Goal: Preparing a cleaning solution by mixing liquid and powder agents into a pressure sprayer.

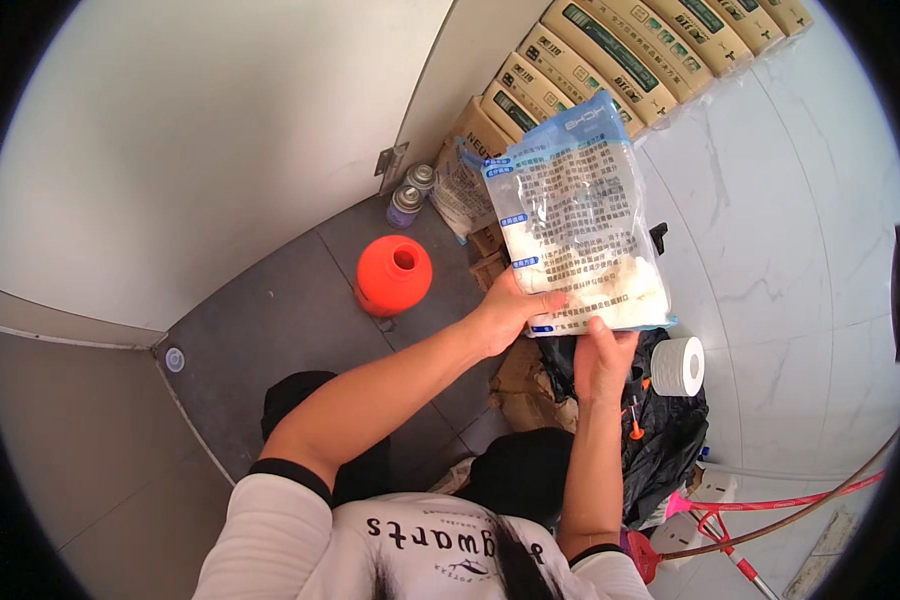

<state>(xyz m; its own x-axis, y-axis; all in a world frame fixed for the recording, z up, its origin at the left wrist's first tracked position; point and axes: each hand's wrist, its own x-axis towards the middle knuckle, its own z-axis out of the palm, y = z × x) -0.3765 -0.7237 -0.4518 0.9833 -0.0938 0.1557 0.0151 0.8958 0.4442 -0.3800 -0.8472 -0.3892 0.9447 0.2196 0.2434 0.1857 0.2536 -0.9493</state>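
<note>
A clear plastic bag of white powder (581, 225) with a blue top edge is held up before me, its printed side facing me. Most of the powder has settled towards the end nearest me. My left hand (514, 307) grips its lower left corner, thumb across the front. With its thumb on the bottom edge, my right hand (604, 360) holds the bag from below; the fingers of both hands are partly hidden. An orange-red plastic bottle (394, 276) with an uncapped round mouth stands on the dark tile floor (270, 307), left of the bag.
Two aerosol cans (405, 207) stand near the door hinge (390, 161), beside another powder bag (461, 191). Stacked paper cartons (607, 60) line the back wall. On my right are a toilet roll (677, 366), black plastic sheeting (664, 450) and red-handled poles (780, 501). A small white cap (174, 359) lies left.
</note>
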